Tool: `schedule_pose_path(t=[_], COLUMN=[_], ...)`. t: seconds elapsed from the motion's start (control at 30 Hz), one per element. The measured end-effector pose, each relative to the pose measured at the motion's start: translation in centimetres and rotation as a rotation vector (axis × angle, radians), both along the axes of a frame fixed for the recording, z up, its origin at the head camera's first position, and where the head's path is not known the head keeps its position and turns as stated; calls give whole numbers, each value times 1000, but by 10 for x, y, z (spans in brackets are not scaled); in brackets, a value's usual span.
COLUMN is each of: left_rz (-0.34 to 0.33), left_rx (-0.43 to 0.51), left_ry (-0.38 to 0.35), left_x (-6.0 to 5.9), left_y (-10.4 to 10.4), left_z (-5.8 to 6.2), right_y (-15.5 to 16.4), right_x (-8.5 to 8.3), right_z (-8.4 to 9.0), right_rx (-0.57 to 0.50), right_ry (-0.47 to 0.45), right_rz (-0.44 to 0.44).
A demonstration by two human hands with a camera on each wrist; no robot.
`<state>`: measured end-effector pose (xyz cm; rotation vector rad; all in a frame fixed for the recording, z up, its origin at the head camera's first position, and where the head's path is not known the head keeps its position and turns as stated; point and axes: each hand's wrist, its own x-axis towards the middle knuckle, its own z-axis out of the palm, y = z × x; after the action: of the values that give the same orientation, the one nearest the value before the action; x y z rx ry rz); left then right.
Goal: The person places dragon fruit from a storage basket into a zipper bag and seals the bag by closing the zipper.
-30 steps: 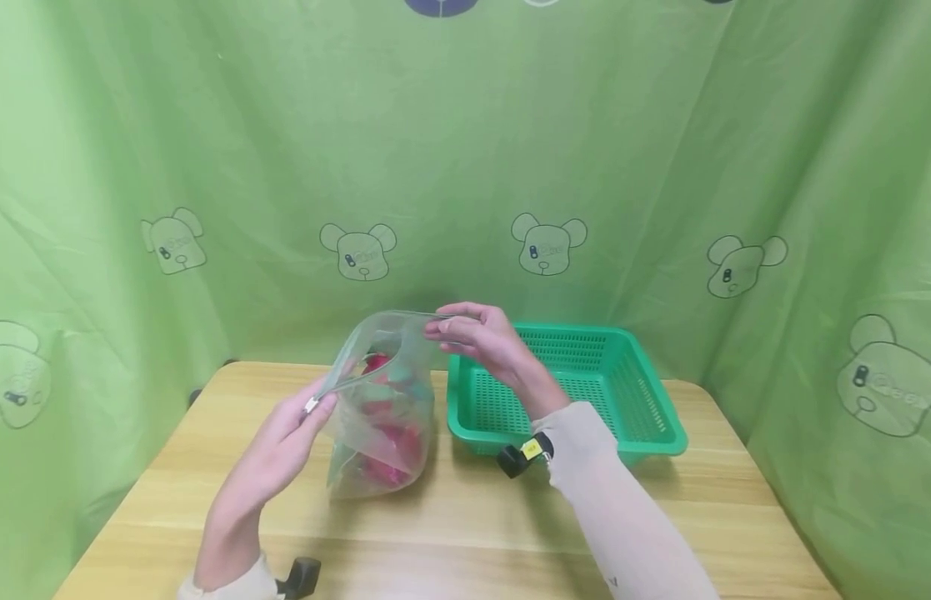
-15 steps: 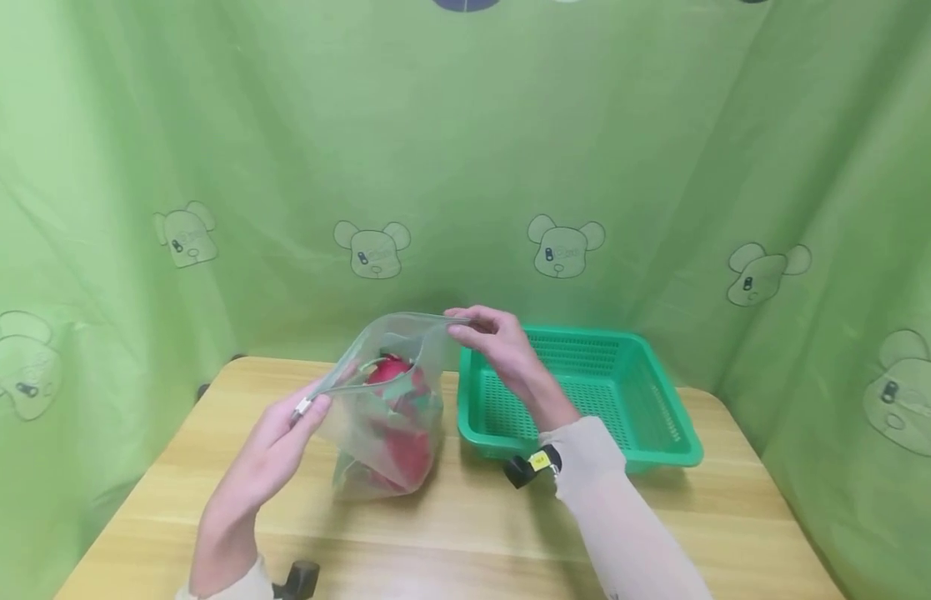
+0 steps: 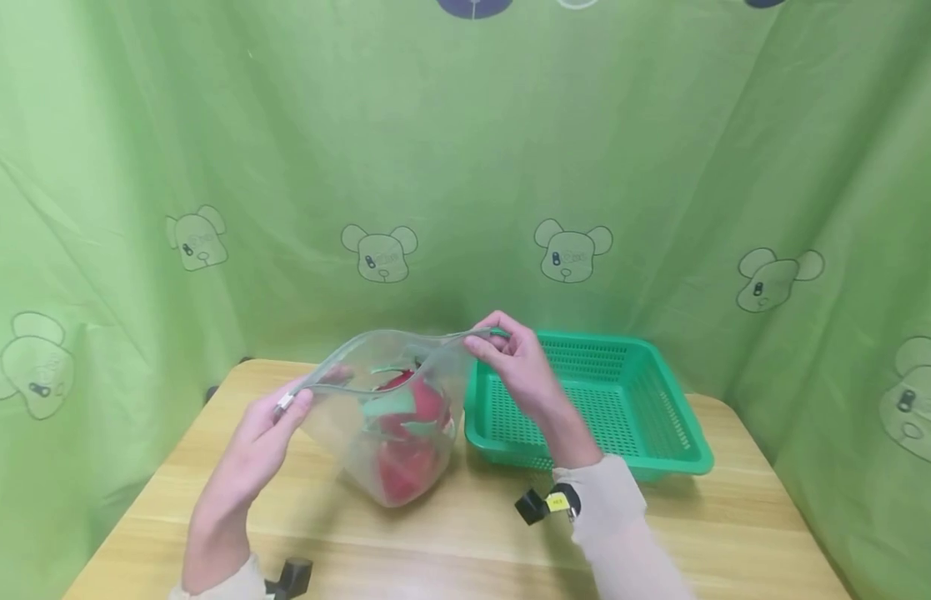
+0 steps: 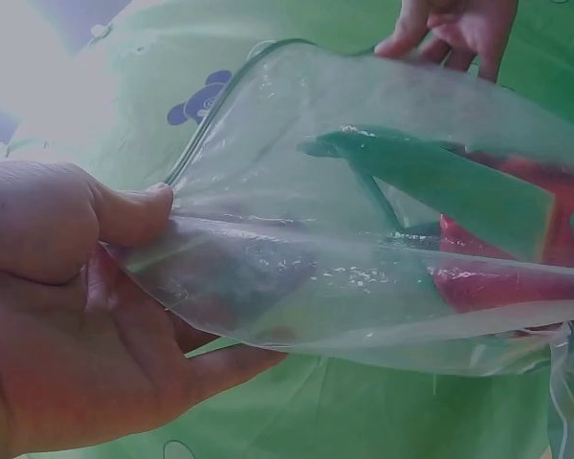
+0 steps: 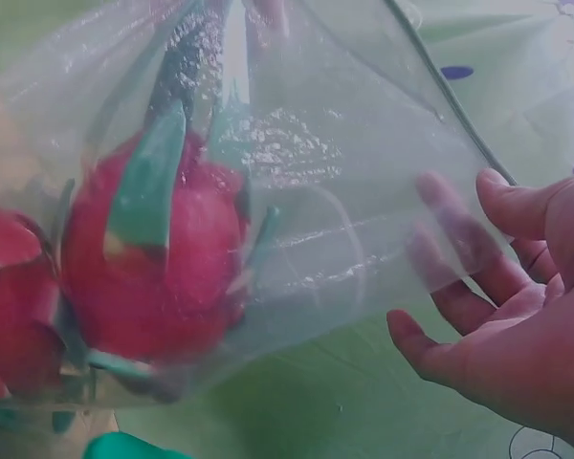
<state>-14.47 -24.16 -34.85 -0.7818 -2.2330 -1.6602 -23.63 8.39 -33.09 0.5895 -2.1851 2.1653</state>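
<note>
A clear plastic zip bag (image 3: 345,425) stands on the wooden table with its mouth spread between the two hands. Inside are red dragon fruits with green scales; one dragon fruit (image 5: 153,277) shows whole in the right wrist view, beside another dragon fruit (image 5: 14,306) cut off by the frame. My left hand (image 3: 255,450) pinches the near left corner of the bag's mouth, thumb on top, by a white zip slider (image 3: 284,402). At the opposite corner, my right hand (image 3: 521,367) pinches the zip edge between thumb and fingers.
Just right of the bag sits a green plastic basket (image 3: 663,417) with slotted walls, its left part under the right hand. The wooden table (image 3: 405,558) ends at a green curtain (image 3: 465,150) printed with bear heads, which encloses the back and both sides.
The hands have moved farther apart, stretching the bag's mouth wider. My right hand has closed from nearly straight fingers to a pinch on the edge. The dragon fruits have shifted inside the bag.
</note>
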Motion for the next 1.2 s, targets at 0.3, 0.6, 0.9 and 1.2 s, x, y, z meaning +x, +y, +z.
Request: schedule_pose_path(t=[0.3, 0.6, 0.9, 1.2], left_rz=[-45, -60, -106, -127], left_rx=[57, 166, 221, 165], left_ry=[-65, -78, -104, -109], left_x=[-2, -6, -7, -6], left_y=[-15, -18, -23, -33], left_z=[-3, -7, -14, -22], right_y=[-13, -23, -38, -60], right_x=[32, 39, 39, 51], right_z=[-14, -33, -69, -71], right_rx=[-155, -221, -167, -424], right_ry=[3, 49, 13, -91], right_rz=[-63, -80, -64, -49])
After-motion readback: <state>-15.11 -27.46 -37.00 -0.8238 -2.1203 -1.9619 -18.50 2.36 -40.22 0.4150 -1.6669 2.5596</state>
